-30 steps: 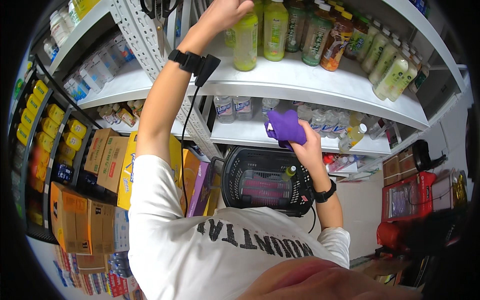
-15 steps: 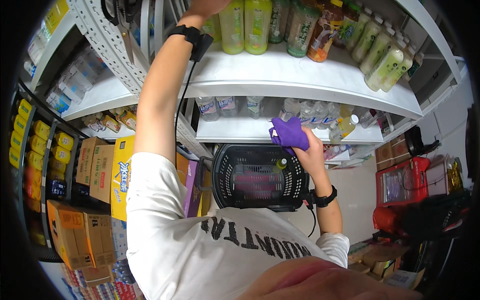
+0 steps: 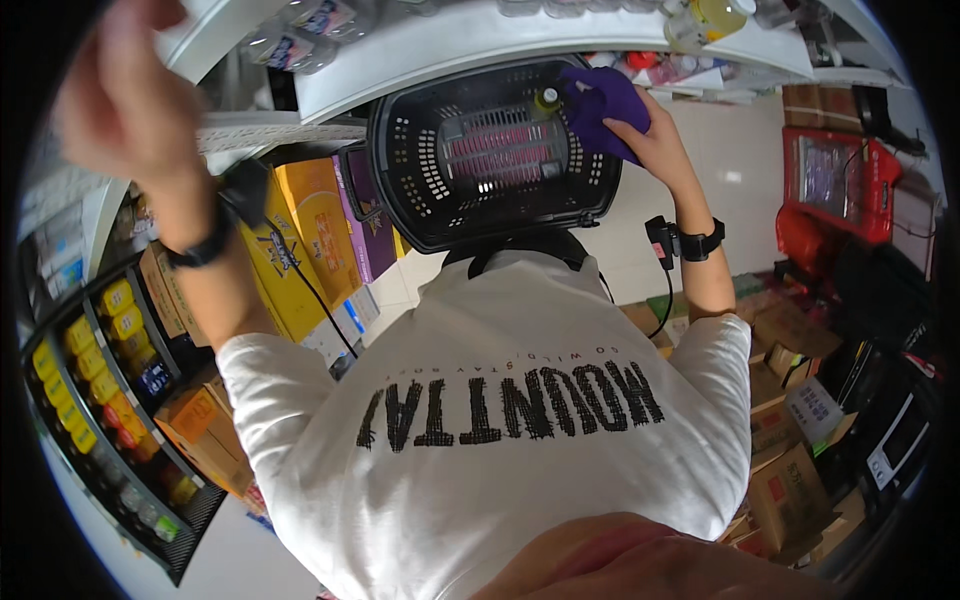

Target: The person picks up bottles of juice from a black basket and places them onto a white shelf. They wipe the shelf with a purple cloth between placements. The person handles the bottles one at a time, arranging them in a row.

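Note:
In my right hand (image 3: 662,148) is a bunched purple cloth (image 3: 606,112), gripped at its right side. The cloth is at the right rim of a black plastic basket (image 3: 490,236). Inside the basket, near its far right wall, stands a bottle (image 3: 547,100) with a pale cap, seen from above. My left hand (image 3: 135,105) is raised at the upper left, near a shelf post, and is smeared by motion. Its fingers cannot be made out, nor whether anything is in them.
A white shelf (image 3: 440,62) with clear bottles (image 3: 290,48) runs along the far side. Yellow and purple cartons (image 3: 318,215) stand left of the basket. A dark rack (image 3: 110,370) of yellow packs is farther left. Brown boxes (image 3: 785,490) and a red case (image 3: 838,185) lie right.
My left hand has come away from the green bottles on the upper shelf and swung left. The view has tilted down toward my body. My right hand still holds the cloth by the basket.

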`<state>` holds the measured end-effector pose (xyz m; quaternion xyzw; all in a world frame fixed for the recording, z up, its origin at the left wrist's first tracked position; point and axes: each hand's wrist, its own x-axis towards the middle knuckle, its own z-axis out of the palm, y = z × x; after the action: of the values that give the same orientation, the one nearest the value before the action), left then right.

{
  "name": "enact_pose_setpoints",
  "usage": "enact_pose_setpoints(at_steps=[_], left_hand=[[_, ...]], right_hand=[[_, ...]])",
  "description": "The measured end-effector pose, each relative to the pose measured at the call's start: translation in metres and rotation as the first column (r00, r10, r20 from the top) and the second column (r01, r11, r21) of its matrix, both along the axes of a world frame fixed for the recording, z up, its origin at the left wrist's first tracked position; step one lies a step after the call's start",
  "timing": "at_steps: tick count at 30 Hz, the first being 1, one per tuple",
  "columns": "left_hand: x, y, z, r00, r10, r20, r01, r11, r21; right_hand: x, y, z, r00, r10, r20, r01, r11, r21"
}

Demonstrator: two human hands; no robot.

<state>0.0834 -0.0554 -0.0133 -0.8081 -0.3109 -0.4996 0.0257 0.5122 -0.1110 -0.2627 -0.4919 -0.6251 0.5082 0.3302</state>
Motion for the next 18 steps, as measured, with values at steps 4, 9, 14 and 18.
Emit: enact_pose_setpoints(at_steps=[4, 9, 14, 18], left_hand=[[0.107, -0.022, -0.14, 0.971, -0.194, -0.14, 0.06, 0.764, -0.643], [0.167, 0.014, -0.349, 0.906, -0.291, -0.308, -0.168, 0.421, -0.891], [0.217, 0.047, -0.493, 0.708, -0.301, -0.639, -0.524, 0.383, -0.761], [0.25, 0.06, -0.544, 0.615, -0.366, -0.699, -0.62, 0.324, -0.715]], right_hand=[[0.03, -0.007, -0.044, 0.968, -0.196, -0.158, 0.158, 0.962, -0.222], [0.054, -0.032, -0.072, 0.926, -0.35, -0.14, 0.284, 0.893, -0.349], [0.088, -0.073, -0.077, 0.944, -0.326, -0.044, 0.294, 0.896, -0.332], [0.11, -0.093, -0.071, 0.922, -0.386, -0.025, 0.352, 0.864, -0.359]])
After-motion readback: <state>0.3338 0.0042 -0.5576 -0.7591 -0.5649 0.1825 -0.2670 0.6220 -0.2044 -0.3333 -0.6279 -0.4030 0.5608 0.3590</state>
